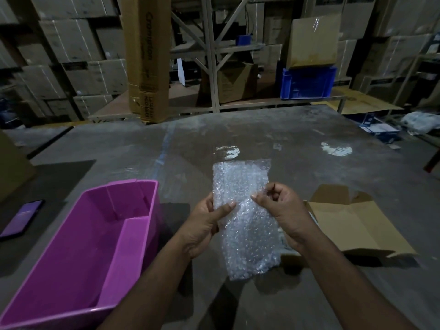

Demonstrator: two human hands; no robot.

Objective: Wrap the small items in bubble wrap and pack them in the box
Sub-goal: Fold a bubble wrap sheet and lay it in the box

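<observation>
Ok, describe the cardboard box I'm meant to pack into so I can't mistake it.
On the grey table, look right of the two hands holding the bubble wrap. The cardboard box lies there low, with its flaps spread open. Unlike the purple plastic bin on the left, it is plain brown card.

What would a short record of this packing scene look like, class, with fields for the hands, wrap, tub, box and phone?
left hand: pinches the bubble wrap's left edge
right hand: pinches the wrap from the right
bubble wrap: one clear sheet, held up above the table
table: grey, glossy
purple tub: left of the hands, nothing visible inside
cardboard box: right of the hands, flaps open
phone: far left, screen lit
small items: none visible
</observation>
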